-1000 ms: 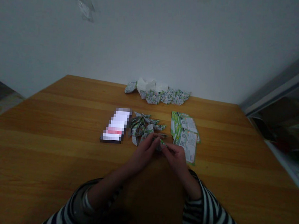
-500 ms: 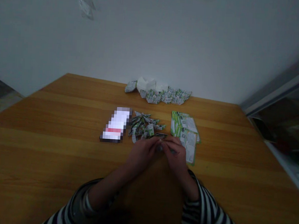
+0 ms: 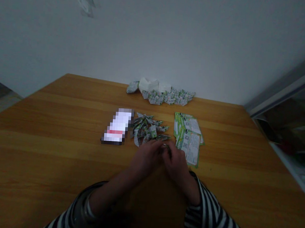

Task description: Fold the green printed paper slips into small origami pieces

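**Tiny paper (image 3: 165,146) pinched just below mid-frame, mostly hidden**

So, the paper is held right between both hands, a bit below and right of the center of the frame. It's grasped at the fingertips by the left hand (image 3: 145,160) and the right hand (image 3: 175,162), which are brought together around it. Only a pale sliver is shown, so its shape and the exact finger placement can't be told.

Handling-wise, it's probably super light. If it's the same stuff as the folded pile (image 3: 151,130) just above the left hand, it's likely thin, a bit springy along the creases and easily crushed or torn. It'd best be taken by the folded edges, with a soft pinch; a slick print surface might slip a little.

Right of center, printed cards (image 3: 191,149) are spread flat and overlapping, with their near end partly covered by the right hand. Left of center, a phone (image 3: 118,124) is laid beside the pile, its screen lit but blurred out. At the far edge of the table (image 3: 49,149), upper middle, a row (image 3: 170,97) of folded shapes is lined up near the wall (image 3: 198,44), with white tissue (image 3: 147,84) bunched behind.
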### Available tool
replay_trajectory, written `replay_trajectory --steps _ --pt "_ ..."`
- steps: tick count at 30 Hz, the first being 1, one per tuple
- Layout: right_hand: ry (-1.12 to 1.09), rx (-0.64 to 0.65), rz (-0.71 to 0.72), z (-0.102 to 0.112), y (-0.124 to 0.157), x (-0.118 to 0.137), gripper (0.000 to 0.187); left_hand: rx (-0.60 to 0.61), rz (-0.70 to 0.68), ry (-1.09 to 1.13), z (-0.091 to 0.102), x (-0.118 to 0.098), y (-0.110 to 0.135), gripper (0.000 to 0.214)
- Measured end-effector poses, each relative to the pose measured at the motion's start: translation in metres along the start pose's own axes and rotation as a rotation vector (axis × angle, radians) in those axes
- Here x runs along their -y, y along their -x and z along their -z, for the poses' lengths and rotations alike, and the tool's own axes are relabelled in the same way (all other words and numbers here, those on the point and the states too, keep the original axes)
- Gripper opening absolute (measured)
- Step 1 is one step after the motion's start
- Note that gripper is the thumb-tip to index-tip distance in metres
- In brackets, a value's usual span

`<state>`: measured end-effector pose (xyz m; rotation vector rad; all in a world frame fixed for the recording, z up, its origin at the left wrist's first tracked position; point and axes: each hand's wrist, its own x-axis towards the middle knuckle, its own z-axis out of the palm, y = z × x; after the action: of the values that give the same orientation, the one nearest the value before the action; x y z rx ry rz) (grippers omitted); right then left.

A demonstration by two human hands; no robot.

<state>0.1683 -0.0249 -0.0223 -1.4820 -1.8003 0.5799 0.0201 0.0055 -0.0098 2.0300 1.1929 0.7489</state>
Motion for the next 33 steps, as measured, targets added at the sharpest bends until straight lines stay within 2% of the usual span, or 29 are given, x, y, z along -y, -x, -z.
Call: replay_trajectory --steps 8,12,15,18,21,23,28,33 --pt "-0.037 -0.091 -0.028 -0.013 0.003 0.001 0.017 -0.195 0.155 0.333 -0.008 -0.017 0.001 0.029" --pt "-0.113 -0.133 0.016 -0.014 0.004 0.0 0.017 -0.262 0.165 0.412 -0.012 -0.019 0.002 0.03" --pt "-0.031 -0.094 0.058 -0.008 0.002 0.0 0.019 -0.268 0.093 0.313 -0.009 -0.015 0.001 0.03" --pt "0.2 0.012 0.113 0.0 -0.003 -0.002 0.023 -0.175 -0.004 0.087 -0.002 -0.01 0.0 0.024" --pt "0.336 0.047 0.157 0.004 -0.006 -0.004 0.03 -0.082 -0.031 -0.061 0.003 -0.009 0.001 0.022" --pt "0.358 0.043 0.176 0.003 -0.007 -0.005 0.033 -0.081 -0.028 -0.059 0.002 -0.01 0.001 0.024" --pt "0.327 -0.069 0.209 0.0 -0.003 -0.007 0.034 -0.175 0.007 0.119 -0.004 -0.009 0.0 0.031" --pt "0.169 -0.247 0.272 0.002 -0.001 -0.01 0.027 -0.32 0.218 0.415 0.002 -0.002 -0.005 0.034"
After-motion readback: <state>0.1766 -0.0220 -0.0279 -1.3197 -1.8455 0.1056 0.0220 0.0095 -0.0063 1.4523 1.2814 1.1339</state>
